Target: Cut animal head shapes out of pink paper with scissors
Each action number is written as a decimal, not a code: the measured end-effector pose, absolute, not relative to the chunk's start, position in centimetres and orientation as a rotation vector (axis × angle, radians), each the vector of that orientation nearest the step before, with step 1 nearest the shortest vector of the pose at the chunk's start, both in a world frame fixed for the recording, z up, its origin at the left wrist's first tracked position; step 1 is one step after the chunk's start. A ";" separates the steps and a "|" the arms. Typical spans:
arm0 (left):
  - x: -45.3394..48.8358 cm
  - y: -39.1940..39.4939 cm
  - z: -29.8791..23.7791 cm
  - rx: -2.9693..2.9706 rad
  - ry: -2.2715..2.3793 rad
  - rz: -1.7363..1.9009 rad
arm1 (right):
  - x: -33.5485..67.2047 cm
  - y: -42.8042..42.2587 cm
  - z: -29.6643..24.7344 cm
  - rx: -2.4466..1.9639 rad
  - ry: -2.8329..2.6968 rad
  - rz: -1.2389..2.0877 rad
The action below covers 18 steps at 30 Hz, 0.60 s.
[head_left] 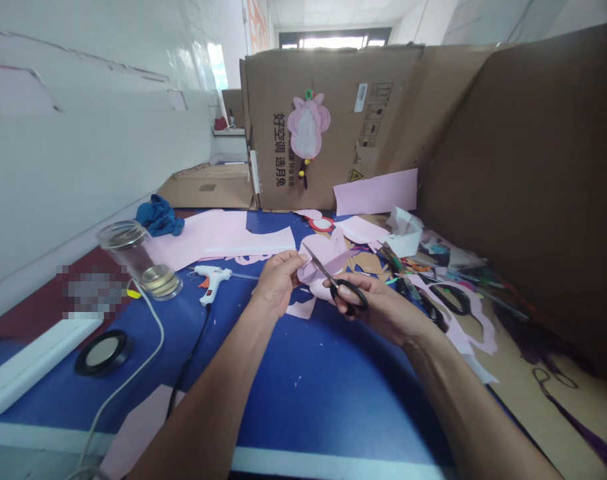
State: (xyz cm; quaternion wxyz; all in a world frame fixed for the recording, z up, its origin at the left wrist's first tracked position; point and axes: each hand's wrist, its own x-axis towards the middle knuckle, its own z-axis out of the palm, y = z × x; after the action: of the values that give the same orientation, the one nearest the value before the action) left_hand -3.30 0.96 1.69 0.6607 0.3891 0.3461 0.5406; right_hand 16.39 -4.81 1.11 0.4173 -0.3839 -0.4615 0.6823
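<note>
Head view. The left hand (278, 280) and right hand (378, 310) meet above the middle of a blue table (308, 387), both forearms coming up from the lower edge.

The left hand is closed in a pinch, thumb and fingertips gripping the left edge of a piece of pink paper (328, 261), which is held just off the tabletop between the two hands. The right hand is closed on black-handled scissors (334, 280), with fingers through the loops. The blades point up and to the left and lie against the paper; how far they are parted cannot be told.

Left of the hands:
- A white glue gun (211, 277) lies on the table, its black cord (188, 363) running toward the near edge.
- Farther left lies a glass jar (138, 260), tipped on its side.
- A round lid (102, 352) lies nearer the viewer, with a white cable (151, 333) curving between them.
- A blue cloth (158, 217) is bunched near the wall.

A large pink sheet (218, 237) lies flat behind the glue gun.

Right of the hands, pink offcuts and mixed scraps (408, 267) cover the table, with a second pair of scissors (448, 300) among them.

At the back stands a cardboard box (383, 133) bearing a pink ornament (307, 127). A pink strip (376, 192) leans at its foot.
</note>
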 end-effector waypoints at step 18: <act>-3.5 1.0 1.8 0.872 0.801 1.253 | 16.7 -4.8 1.3 -0.993 -1.169 1.694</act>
State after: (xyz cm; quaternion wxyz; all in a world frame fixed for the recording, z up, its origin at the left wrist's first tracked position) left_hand -3.49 0.98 1.81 0.6509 0.3840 0.3526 0.5518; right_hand 16.71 -4.78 1.31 0.4151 -0.3954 -0.4655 0.6743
